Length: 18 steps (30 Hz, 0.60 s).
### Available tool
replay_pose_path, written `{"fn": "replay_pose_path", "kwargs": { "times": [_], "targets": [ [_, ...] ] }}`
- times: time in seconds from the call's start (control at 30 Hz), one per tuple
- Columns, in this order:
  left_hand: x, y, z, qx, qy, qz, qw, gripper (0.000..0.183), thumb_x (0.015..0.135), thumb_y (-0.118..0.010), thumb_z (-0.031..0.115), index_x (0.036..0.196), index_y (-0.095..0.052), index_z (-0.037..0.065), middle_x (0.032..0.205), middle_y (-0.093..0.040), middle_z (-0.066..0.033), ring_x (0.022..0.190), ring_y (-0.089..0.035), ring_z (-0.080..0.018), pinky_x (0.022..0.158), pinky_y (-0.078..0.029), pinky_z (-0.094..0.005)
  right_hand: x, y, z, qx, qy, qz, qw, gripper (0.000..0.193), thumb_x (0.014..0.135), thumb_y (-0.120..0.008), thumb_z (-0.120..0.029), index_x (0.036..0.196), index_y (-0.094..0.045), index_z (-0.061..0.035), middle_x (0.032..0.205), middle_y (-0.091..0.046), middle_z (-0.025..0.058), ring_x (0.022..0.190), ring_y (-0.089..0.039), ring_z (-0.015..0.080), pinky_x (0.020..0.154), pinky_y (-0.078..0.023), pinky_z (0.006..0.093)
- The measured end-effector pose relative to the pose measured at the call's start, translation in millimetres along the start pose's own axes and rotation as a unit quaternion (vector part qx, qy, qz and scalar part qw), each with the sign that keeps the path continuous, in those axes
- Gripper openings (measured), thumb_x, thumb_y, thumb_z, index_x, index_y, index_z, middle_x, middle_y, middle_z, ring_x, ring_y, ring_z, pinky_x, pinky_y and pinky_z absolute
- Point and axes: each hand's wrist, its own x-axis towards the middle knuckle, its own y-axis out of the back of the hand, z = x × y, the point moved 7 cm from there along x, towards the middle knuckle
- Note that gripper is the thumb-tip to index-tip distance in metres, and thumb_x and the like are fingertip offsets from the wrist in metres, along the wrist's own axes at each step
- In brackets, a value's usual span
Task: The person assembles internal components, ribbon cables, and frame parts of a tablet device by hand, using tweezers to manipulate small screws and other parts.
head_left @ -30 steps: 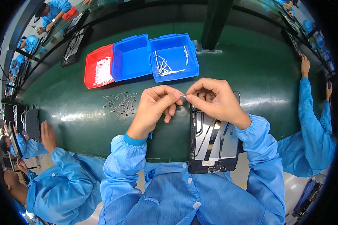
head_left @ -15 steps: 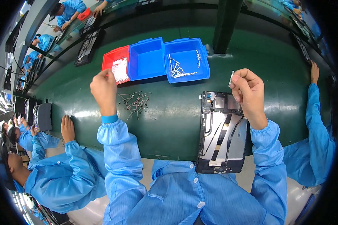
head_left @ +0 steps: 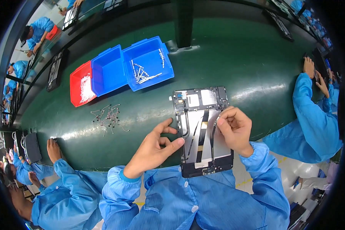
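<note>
An opened tablet-like device [head_left: 191, 145] lies in front of me at the table edge, with a silver inner plate, a black frame and several dark ribbon cables. My left hand [head_left: 153, 147] is at its left side, fingers apart, with the thumb tip touching the frame. Over the right part of the plate, my right hand [head_left: 235, 130] pinches a small thin strip [head_left: 217, 118], mostly hidden by the fingers, close to a black ribbon cable [head_left: 213, 136]. A blue bin [head_left: 168, 74] beyond the device holds several similar thin strips.
A red bin [head_left: 76, 84] with white pieces adjoins another blue bin [head_left: 107, 73]. Thin wires with small connectors [head_left: 110, 118] lie nearer on the green table [head_left: 142, 111]. A dark post [head_left: 184, 27] stands behind. Co-workers' hands rest at left [head_left: 54, 151] and right [head_left: 308, 68].
My left hand has come from beside the red bin to the device's left edge and its fingers have spread. My right hand has lowered onto the device with the strip. The view has shifted.
</note>
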Motion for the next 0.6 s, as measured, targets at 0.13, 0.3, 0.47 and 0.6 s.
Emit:
{"fn": "replay_pose_path", "kwargs": {
  "times": [0.13, 0.3, 0.47, 0.6],
  "targets": [
    [26, -18, 2, -0.129, 0.073, -0.044, 0.988, 0.059, 0.092, -0.072, 0.027, 0.135, -0.048, -0.005, 0.088, -0.059, -0.0014, 0.059, -0.048, -0.0024, 0.041, -0.027, -0.0204, 1, 4, -6, 0.056, 0.026, 0.065, 0.996, 0.006, 0.093, -0.064, 0.002, 0.093, -0.059, 0.0031, 0.083, -0.063, 0.0050, 0.064, -0.057, 0.0039, 0.053, -0.044, 0.0186],
    [43, -43, 20, -0.149, 0.101, -0.107, 0.978, 0.028, 0.093, -0.069, 0.023, 0.111, -0.066, 0.001, 0.073, -0.058, 0.0041, 0.047, -0.038, 0.0004, 0.038, -0.018, -0.0212, 12, 21, -18, 0.054, -0.013, 0.072, 0.996, 0.006, 0.094, -0.064, 0.000, 0.095, -0.059, 0.0034, 0.082, -0.069, 0.0092, 0.058, -0.056, 0.0048, 0.050, -0.044, 0.0189],
    [43, -36, 99, -0.018, -0.247, 0.015, 0.969, 0.014, 0.089, -0.071, 0.010, 0.093, -0.069, -0.003, 0.074, -0.065, 0.0014, 0.065, -0.054, -0.0049, 0.057, -0.046, -0.0256, 48, 32, -93, 0.071, 0.037, 0.067, 0.995, 0.008, 0.095, -0.064, -0.005, 0.094, -0.060, 0.0024, 0.083, -0.070, 0.0121, 0.051, -0.052, 0.0048, 0.048, -0.042, 0.0185],
    [40, -34, 112, 0.145, -0.524, 0.255, 0.800, 0.020, 0.075, -0.078, 0.001, 0.092, -0.069, -0.002, 0.073, -0.068, -0.0117, 0.059, -0.066, -0.0197, 0.052, -0.050, -0.0287, 73, 1, -139, 0.154, 0.079, -0.034, 0.984, 0.007, 0.093, -0.063, -0.005, 0.095, -0.061, 0.0020, 0.083, -0.068, 0.0075, 0.058, -0.053, 0.0047, 0.052, -0.042, 0.0196]
  ]
}}
